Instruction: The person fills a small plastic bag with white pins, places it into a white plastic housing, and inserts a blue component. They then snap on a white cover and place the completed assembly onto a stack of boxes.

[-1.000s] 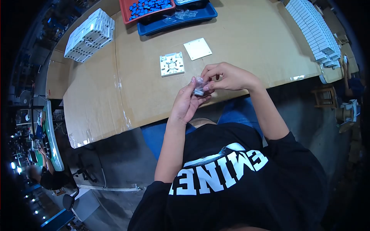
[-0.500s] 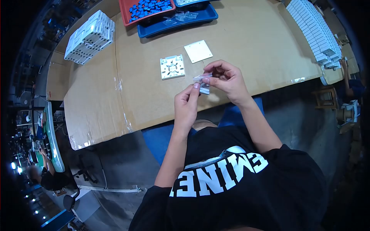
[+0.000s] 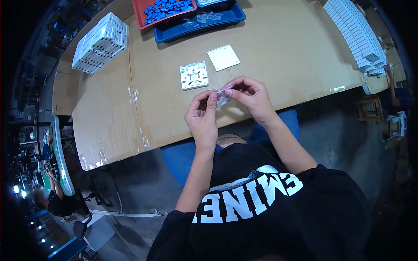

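A small clear plastic bag [image 3: 223, 98] hangs between my two hands, over the table's near edge. My left hand [image 3: 203, 114] pinches its top edge on the left. On the right, the thumb and fingers of my right hand [image 3: 252, 96] grip the same top edge. Small pale items inside the bag are too blurred to make out. Just beyond my hands lies a white square tray-like part [image 3: 194, 75] with small slots and dark pieces. A flat white square plate [image 3: 224, 57] rests beside it, to the right.
Blue pieces fill a red bin [image 3: 140, 16] at the back, beside a blue tray [image 3: 167, 35] with clear bags. White parts are stacked at the left [image 3: 99, 42] and right [image 3: 355, 37] of the cardboard-covered table [image 3: 109, 126]. Other people sit at far left and far right.
My left hand has moved up and left, to the bag's top edge. My right hand has shifted slightly left. The bag is now held by its top from both sides.
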A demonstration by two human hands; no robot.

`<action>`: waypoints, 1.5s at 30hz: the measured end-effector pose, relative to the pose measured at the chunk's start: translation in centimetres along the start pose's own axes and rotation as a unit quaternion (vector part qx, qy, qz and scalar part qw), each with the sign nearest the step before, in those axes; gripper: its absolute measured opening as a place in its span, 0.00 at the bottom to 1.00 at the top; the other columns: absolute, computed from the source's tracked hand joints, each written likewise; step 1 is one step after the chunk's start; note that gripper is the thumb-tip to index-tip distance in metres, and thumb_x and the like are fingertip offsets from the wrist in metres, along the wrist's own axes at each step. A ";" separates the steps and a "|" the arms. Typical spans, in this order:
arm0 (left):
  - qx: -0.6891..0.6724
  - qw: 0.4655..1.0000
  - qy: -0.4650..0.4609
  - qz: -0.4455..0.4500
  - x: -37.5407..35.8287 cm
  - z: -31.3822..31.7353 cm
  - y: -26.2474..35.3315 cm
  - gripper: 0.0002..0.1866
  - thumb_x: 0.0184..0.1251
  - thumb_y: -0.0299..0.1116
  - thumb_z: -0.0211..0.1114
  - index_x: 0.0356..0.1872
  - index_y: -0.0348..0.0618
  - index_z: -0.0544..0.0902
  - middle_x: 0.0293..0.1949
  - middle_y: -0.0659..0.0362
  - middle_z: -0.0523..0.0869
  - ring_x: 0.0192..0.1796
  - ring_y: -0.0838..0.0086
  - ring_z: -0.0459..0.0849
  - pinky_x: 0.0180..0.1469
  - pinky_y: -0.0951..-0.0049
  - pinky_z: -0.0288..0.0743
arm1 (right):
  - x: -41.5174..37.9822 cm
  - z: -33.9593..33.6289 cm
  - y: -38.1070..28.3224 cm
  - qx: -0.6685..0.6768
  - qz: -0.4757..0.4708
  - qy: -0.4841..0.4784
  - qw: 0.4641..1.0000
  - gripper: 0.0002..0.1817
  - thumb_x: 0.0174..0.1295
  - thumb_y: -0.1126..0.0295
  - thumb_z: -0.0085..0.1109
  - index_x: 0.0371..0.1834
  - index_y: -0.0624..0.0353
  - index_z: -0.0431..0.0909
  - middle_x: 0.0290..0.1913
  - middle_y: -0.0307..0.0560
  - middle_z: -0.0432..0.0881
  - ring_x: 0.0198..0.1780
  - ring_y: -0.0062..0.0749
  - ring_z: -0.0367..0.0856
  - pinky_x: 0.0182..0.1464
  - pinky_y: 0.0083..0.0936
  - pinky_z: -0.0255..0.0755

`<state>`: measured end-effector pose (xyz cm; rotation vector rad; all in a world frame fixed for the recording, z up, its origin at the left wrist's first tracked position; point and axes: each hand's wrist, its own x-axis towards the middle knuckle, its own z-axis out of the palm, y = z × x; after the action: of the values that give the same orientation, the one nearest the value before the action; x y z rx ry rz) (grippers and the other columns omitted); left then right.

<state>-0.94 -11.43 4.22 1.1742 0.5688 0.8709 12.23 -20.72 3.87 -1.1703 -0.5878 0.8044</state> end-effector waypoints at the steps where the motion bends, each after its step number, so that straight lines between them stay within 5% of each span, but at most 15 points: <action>1: 0.002 1.000 -0.001 -0.003 0.0 -0.1 0.0 0.09 0.78 0.29 0.68 0.49 0.32 0.86 0.44 0.57 0.91 0.47 0.80 0.86 0.53 0.78 0.79 | -0.1 0.0 -0.1 0.000 0.000 0.000 1.000 0.11 0.69 0.78 0.69 0.52 0.66 0.84 0.46 0.42 0.87 0.50 0.20 0.86 0.55 0.18 0.81; 45: 0.016 1.000 0.005 0.023 -0.6 0.2 0.0 0.09 0.80 0.29 0.66 0.51 0.33 0.84 0.44 0.58 0.89 0.47 0.81 0.85 0.51 0.80 0.77 | -0.5 0.4 1.2 0.068 -0.057 -0.020 0.996 0.08 0.70 0.78 0.67 0.49 0.64 0.83 0.47 0.41 0.86 0.51 0.19 0.83 0.56 0.19 0.77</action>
<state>-1.14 -12.00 4.26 1.2156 0.5670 0.9101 11.35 -20.68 2.80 -0.9889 -0.6180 0.7603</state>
